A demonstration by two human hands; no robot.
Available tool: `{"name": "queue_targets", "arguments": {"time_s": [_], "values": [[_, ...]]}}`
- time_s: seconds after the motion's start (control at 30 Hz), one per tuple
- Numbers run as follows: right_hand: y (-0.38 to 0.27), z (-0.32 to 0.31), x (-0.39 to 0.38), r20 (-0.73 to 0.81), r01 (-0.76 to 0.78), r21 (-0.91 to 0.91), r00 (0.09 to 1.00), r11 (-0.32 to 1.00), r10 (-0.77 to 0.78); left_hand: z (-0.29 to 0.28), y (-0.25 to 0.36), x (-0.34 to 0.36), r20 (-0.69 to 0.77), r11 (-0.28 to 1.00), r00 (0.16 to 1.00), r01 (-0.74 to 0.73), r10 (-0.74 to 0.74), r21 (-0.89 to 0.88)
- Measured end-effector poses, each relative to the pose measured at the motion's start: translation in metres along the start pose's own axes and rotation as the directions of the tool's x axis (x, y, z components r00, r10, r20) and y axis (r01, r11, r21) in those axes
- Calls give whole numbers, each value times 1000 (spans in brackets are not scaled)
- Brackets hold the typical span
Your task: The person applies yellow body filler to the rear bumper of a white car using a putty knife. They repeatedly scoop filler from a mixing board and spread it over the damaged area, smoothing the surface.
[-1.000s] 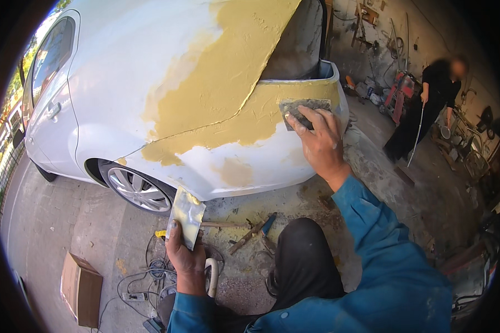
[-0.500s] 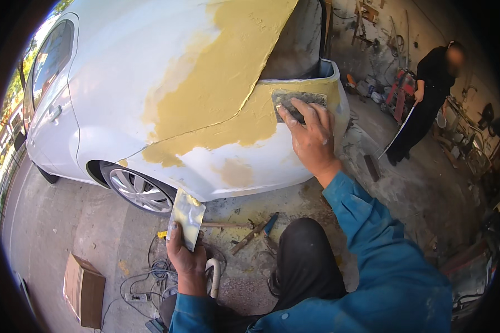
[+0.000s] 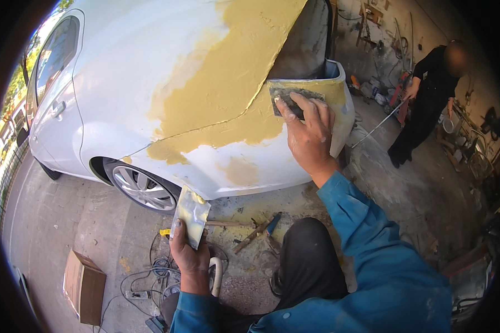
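Note:
A white car (image 3: 116, 72) fills the upper middle, with yellow filler (image 3: 216, 105) spread over its rear quarter and bumper. My right hand (image 3: 312, 136) presses a dark, flat filler spreader (image 3: 297, 100) against the bumper, just below the light opening. Its fingers lie on the spreader's face and the thumb side is partly hidden. Low in front of the rear wheel (image 3: 141, 186), my left hand (image 3: 190, 255) grips a thin pale plate (image 3: 193, 219) smeared with yellow filler. The plate is held tilted, apart from the car.
A cardboard box (image 3: 85, 286) stands on the floor at left, near tangled cables (image 3: 160, 269). Tools with a blue handle (image 3: 273, 223) lie below the bumper. At right, another person (image 3: 428, 100) in black holds a long stick (image 3: 380, 123). Clutter lines the wall behind.
My right hand and the spreader have shifted slightly up and left along the bumper. The other person's stick has swung toward the car. My left hand keeps its plate.

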State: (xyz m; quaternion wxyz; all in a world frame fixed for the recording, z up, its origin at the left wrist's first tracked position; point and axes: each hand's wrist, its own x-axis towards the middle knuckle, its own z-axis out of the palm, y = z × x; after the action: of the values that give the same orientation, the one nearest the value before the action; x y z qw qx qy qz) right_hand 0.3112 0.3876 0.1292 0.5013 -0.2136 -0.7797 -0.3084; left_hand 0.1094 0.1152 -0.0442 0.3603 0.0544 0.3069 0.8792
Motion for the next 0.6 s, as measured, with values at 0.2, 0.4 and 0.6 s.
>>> {"name": "queue_targets", "arguments": {"time_s": [0.2, 0.4, 0.6], "values": [[-7, 11, -24, 67, -17, 11, 998, 1000, 16, -2, -3, 3, 22, 1000, 1000, 10, -11, 5], [-41, -24, -43, 69, -94, 336, 995, 937, 75, 2, -1, 0, 92, 1000, 996, -15, 14, 9], [-122, -54, -62, 577, -622, 777, 766, 97, 282, 3, -13, -3, 182, 999, 983, 37, -37, 5]]}}
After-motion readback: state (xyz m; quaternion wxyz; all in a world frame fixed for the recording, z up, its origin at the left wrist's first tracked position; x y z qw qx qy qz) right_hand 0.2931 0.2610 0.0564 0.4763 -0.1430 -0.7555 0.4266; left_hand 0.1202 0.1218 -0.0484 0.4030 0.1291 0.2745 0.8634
